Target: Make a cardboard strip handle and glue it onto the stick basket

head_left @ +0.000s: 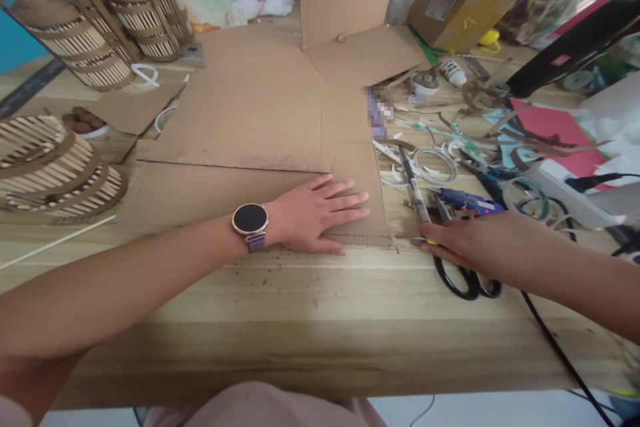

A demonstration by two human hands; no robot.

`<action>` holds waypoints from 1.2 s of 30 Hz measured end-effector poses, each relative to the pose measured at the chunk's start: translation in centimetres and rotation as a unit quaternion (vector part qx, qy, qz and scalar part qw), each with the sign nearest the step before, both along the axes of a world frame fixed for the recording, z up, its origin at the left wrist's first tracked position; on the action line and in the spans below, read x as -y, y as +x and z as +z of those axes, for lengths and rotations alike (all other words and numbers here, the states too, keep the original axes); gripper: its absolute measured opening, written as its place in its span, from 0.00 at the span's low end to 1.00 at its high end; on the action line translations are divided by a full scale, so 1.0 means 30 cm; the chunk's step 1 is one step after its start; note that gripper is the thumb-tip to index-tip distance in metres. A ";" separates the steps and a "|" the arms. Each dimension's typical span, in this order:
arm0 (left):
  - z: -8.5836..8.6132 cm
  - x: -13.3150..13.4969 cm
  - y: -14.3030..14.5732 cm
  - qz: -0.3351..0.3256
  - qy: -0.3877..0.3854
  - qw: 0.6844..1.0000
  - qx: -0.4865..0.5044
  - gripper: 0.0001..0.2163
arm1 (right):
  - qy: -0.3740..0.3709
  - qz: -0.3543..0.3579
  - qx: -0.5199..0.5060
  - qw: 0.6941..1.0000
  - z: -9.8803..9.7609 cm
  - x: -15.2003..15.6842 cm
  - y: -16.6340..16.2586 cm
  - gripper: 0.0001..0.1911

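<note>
My left hand (315, 213) lies flat with fingers stretched out on the near right corner of a large flattened cardboard sheet (260, 113). A round watch (250, 221) sits on that wrist. My right hand (475, 247) rests on the wooden table (300, 307) just right of the cardboard, fingers closed on the lower end of a pen-like tool (414, 190). Black-handled scissors (463, 280) lie under that hand. A blue glue gun (465, 200) lies just beyond it.
Slatted wooden baskets (55, 167) stand at the left and back left (135, 13). Tape rings, paper strips and coloured paper (555, 127) clutter the right. A cardboard box (465, 7) stands at the back right. A black cable (560, 353) runs off the near right edge.
</note>
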State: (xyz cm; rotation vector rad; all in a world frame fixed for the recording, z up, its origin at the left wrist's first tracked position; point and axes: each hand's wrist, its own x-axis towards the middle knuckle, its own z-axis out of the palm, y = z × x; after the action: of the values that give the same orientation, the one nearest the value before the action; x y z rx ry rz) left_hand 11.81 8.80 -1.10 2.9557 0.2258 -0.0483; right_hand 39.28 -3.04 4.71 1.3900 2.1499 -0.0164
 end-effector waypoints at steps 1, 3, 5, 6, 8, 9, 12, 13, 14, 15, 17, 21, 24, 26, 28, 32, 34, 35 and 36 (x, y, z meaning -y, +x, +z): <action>0.001 0.002 0.001 0.000 0.000 1.000 0.000 0.33 | 0.011 -0.015 0.003 1.000 0.007 0.006 -0.001 0.14; 0.001 0.010 0.010 0.001 0.001 1.000 0.002 0.33 | 0.042 -0.034 -0.003 0.999 0.019 0.019 -0.009 0.17; 0.000 0.026 0.035 0.007 0.004 1.000 0.007 0.33 | 0.054 -0.053 -0.009 0.997 0.029 0.029 -0.027 0.20; 0.000 0.035 0.053 0.012 0.005 1.000 0.011 0.33 | 0.049 -0.065 -0.010 0.997 0.033 0.031 -0.041 0.21; 0.005 0.048 0.093 0.022 -0.005 1.000 0.019 0.34 | 0.035 -0.098 -0.019 0.994 0.040 0.030 -0.072 0.22; 0.012 0.050 0.111 0.026 -0.020 0.999 0.020 0.34 | 0.032 -0.112 -0.031 0.993 0.041 0.028 -0.088 0.23; 0.049 0.026 0.124 0.026 -0.089 0.995 0.022 0.28 | 0.039 -0.142 -0.082 0.986 0.039 0.020 -0.122 0.23; 0.065 0.011 0.108 0.029 -0.104 0.993 0.037 0.26 | 0.039 -0.147 -0.094 0.984 0.036 0.018 -0.129 0.23; 0.080 -0.006 0.080 0.041 -0.109 0.991 0.060 0.24 | 0.036 -0.146 -0.103 0.983 0.032 0.017 -0.134 0.23; 0.095 -0.023 0.042 0.058 -0.106 0.990 0.078 0.24 | 0.032 -0.141 -0.111 0.983 0.027 0.016 -0.138 0.23; 0.117 -0.050 -0.059 0.082 -0.085 0.989 0.093 0.23 | 0.019 -0.119 -0.134 0.984 0.017 0.011 -0.150 0.21; 0.131 -0.062 -0.279 0.083 -0.002 0.994 0.075 0.22 | 0.000 -0.064 -0.152 0.986 0.003 -0.018 -0.219 0.16; 0.120 -0.050 -0.382 0.098 0.031 0.993 0.050 0.23 | -0.010 -0.021 -0.120 0.992 0.001 -0.057 -0.321 0.14; 0.102 -0.043 -0.407 0.101 0.043 0.993 0.039 0.23 | -0.024 0.007 -0.105 0.994 0.003 -0.086 -0.401 0.14; 0.076 -0.039 -0.409 0.100 0.047 0.993 0.027 0.23 | -0.037 0.027 -0.095 0.994 0.008 -0.113 -0.480 0.14; 0.014 -0.040 -0.390 0.104 0.047 0.993 0.008 0.23 | -0.050 0.032 -0.064 0.996 0.019 -0.159 -0.598 0.14; -0.006 -0.040 -0.386 0.103 0.055 0.993 0.014 0.23 | -0.053 0.029 -0.050 0.997 0.021 -0.174 -0.631 0.14; -0.011 -0.040 -0.386 0.103 0.058 0.993 0.017 0.23 | -0.056 0.029 -0.048 0.997 0.021 -0.179 -0.640 0.14; -0.013 -0.039 -0.387 0.102 0.060 0.993 0.020 0.23 | -0.061 0.029 -0.049 0.997 0.020 -0.184 -0.646 0.14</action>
State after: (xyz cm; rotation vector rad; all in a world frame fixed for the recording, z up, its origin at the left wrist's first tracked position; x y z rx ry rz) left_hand 0.20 9.97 -1.49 3.0308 0.5430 0.0535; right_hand 19.90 2.47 5.33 1.2805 2.2288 -0.1933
